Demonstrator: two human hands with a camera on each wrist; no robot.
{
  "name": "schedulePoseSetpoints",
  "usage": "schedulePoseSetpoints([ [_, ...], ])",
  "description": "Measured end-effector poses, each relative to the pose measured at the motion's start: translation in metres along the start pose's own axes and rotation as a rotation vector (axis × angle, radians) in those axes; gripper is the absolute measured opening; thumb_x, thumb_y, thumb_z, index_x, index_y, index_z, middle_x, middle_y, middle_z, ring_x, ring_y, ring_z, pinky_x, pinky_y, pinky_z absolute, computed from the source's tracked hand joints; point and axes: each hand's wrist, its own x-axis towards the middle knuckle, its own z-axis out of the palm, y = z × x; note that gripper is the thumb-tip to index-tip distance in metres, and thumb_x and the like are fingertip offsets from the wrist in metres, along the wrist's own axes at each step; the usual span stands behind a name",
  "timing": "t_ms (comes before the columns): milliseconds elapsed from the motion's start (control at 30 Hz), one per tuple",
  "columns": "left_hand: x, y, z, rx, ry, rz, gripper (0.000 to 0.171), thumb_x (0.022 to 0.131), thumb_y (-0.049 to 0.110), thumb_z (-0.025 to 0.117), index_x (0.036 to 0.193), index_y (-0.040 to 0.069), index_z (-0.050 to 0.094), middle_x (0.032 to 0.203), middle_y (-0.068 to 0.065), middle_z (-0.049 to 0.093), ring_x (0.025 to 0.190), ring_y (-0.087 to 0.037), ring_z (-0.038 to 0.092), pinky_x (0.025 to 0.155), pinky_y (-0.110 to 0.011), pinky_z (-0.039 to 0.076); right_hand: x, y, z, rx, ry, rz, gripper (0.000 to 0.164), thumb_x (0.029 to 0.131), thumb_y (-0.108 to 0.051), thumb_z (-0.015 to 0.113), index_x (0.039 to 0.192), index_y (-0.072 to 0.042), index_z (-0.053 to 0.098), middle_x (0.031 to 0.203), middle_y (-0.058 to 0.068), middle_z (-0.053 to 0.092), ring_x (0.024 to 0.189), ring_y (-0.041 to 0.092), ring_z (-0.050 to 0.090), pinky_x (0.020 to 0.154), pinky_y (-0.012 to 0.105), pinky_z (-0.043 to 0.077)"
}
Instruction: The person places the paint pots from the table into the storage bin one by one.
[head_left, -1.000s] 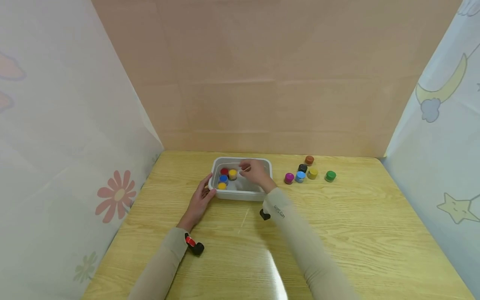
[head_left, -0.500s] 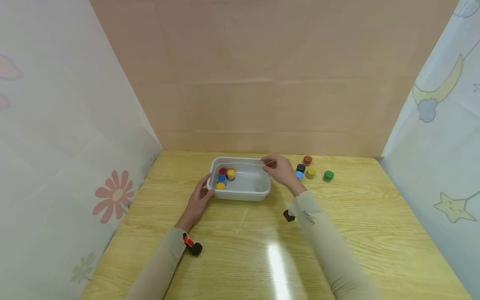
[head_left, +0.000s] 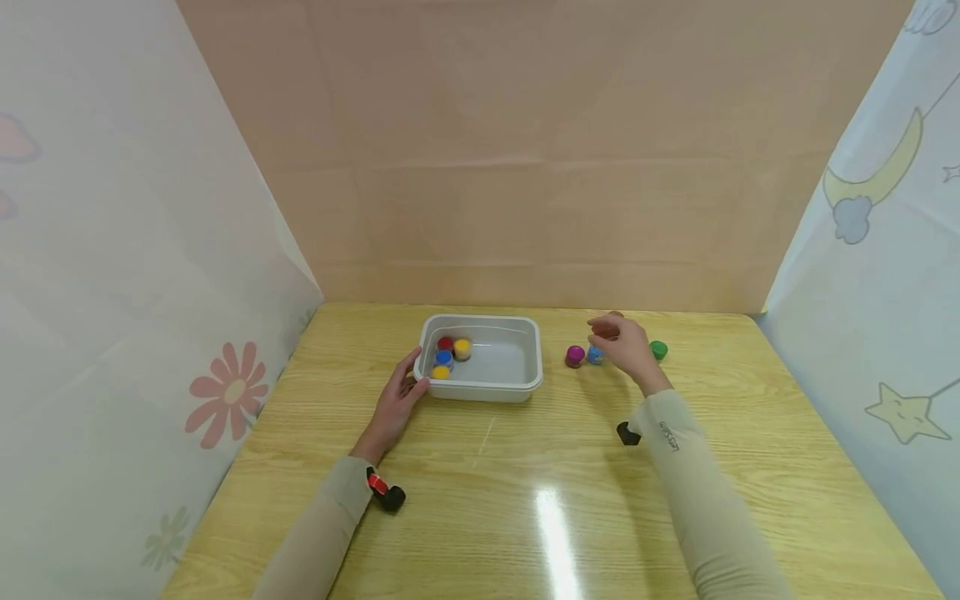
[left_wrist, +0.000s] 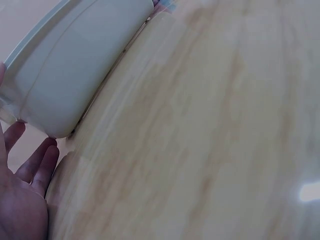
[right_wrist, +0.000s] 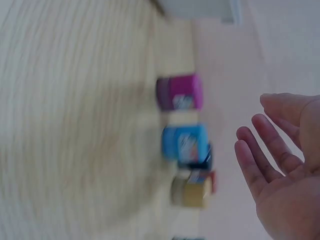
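My left hand (head_left: 392, 410) grips the near left corner of a white plastic tray (head_left: 480, 392), thumb at the front rim and fingers against the end wall. Small paint pots stand inside on the left: a red-lidded pot (head_left: 446, 343), a blue-lidded pot (head_left: 444, 359) and two with yellow lids. My right hand (head_left: 628, 346) hovers over more pots to the right of the tray, fingers loosely bent around nothing. In the right wrist view, a magenta pot (right_wrist: 181, 93), a light blue pot (right_wrist: 184, 142) and a yellow pot (right_wrist: 191, 191) stand beyond the fingers (right_wrist: 270, 142).
A green pot (head_left: 658, 350) stands to the right of my right hand. That hand partly hides an orange-brown pot (head_left: 617, 314) at the back. Brown paper (head_left: 547, 208) rises behind the wooden table (head_left: 480, 500), with printed white sheets at both sides.
My right hand has moved from inside the tray, across its right rim, to above the loose pots. The left hand stays at the tray's corner.
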Motion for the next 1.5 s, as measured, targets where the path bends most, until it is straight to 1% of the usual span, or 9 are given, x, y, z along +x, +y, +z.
schedulePoseSetpoints([
  [200, -0.001, 0.000, -0.001, -0.002, -0.003, 0.006, 0.061, 0.107, 0.036, 0.057, 0.163, 0.036, 0.031, 0.168, -0.007, 0.032, 0.140, -0.032, 0.051, 0.114, -0.041, 0.045, -0.006, 0.021, -0.004, 0.028, -0.023, 0.070, 0.043, 0.104, -0.016, 0.063, 0.142, 0.003, 0.058, 0.136, 0.029, 0.061, 0.124, 0.046, 0.057, 0.103, 0.059, 0.050],
  [500, -0.001, -0.001, 0.000, -0.036, -0.006, -0.015, 0.060, 0.107, 0.038, 0.058, 0.160, 0.042, 0.032, 0.168, -0.003, 0.031, 0.142, -0.033, 0.049, 0.120, -0.055, 0.036, -0.009, 0.039, 0.006, 0.022, -0.059, 0.098, 0.043, 0.105, -0.014, 0.063, 0.143, 0.004, 0.056, 0.143, 0.029, 0.054, 0.126, 0.046, 0.056, 0.105, 0.057, 0.050],
  [600, -0.001, -0.001, 0.000, -0.039, -0.004, -0.013, 0.060, 0.106, 0.039, 0.059, 0.160, 0.042, 0.033, 0.167, -0.002, 0.032, 0.141, -0.033, 0.050, 0.119, -0.055, 0.037, -0.007, 0.042, 0.009, 0.009, -0.060, 0.095, 0.043, 0.104, -0.015, 0.063, 0.143, 0.004, 0.056, 0.143, 0.030, 0.053, 0.126, 0.046, 0.057, 0.105, 0.057, 0.050],
  [733, 0.000, -0.002, 0.002, -0.036, -0.009, -0.007, 0.062, 0.106, 0.039, 0.059, 0.161, 0.041, 0.032, 0.167, -0.003, 0.033, 0.140, -0.033, 0.051, 0.117, -0.055, 0.040, -0.006, 0.045, 0.013, -0.026, -0.067, 0.116, 0.046, 0.103, -0.017, 0.065, 0.143, 0.002, 0.057, 0.141, 0.029, 0.056, 0.124, 0.045, 0.058, 0.104, 0.058, 0.049],
  [867, 0.000, -0.002, 0.002, -0.031, -0.013, -0.006, 0.061, 0.105, 0.041, 0.059, 0.160, 0.043, 0.032, 0.167, -0.002, 0.033, 0.140, -0.033, 0.051, 0.117, -0.056, 0.040, -0.006, 0.047, 0.017, -0.027, -0.070, 0.139, 0.047, 0.102, -0.017, 0.067, 0.144, 0.000, 0.056, 0.141, 0.027, 0.057, 0.124, 0.043, 0.058, 0.106, 0.058, 0.048],
  [1000, 0.000, 0.000, 0.002, -0.021, -0.007, -0.003, 0.060, 0.106, 0.042, 0.059, 0.160, 0.043, 0.032, 0.167, 0.000, 0.033, 0.141, -0.033, 0.051, 0.118, -0.056, 0.039, -0.005, 0.049, 0.019, -0.034, -0.051, 0.125, 0.046, 0.101, -0.015, 0.068, 0.143, 0.000, 0.057, 0.137, 0.027, 0.060, 0.123, 0.044, 0.059, 0.105, 0.058, 0.048],
  [1200, 0.000, 0.000, 0.002, -0.010, -0.007, -0.004, 0.062, 0.106, 0.040, 0.058, 0.162, 0.038, 0.030, 0.169, -0.004, 0.030, 0.142, -0.035, 0.050, 0.117, -0.055, 0.040, -0.004, 0.052, 0.023, -0.061, -0.043, 0.124, 0.045, 0.101, -0.015, 0.068, 0.142, -0.001, 0.058, 0.129, 0.026, 0.063, 0.119, 0.043, 0.061, 0.103, 0.057, 0.050],
  [1467, -0.002, -0.001, 0.001, -0.032, -0.001, -0.012, 0.059, 0.106, 0.040, 0.058, 0.159, 0.043, 0.033, 0.167, -0.001, 0.033, 0.142, -0.034, 0.050, 0.118, -0.056, 0.038, -0.004, 0.053, 0.025, -0.065, -0.027, 0.103, 0.040, 0.100, -0.012, 0.068, 0.138, 0.000, 0.060, 0.126, 0.026, 0.064, 0.116, 0.042, 0.062, 0.102, 0.057, 0.050],
  [1500, -0.003, 0.004, 0.001, -0.038, -0.008, -0.017, 0.060, 0.106, 0.039, 0.058, 0.160, 0.042, 0.033, 0.168, -0.002, 0.032, 0.142, -0.035, 0.049, 0.118, -0.056, 0.038, -0.005, 0.053, 0.025, -0.067, -0.028, 0.103, 0.041, 0.100, -0.012, 0.068, 0.138, 0.000, 0.060, 0.126, 0.026, 0.064, 0.116, 0.042, 0.062, 0.102, 0.057, 0.050],
])
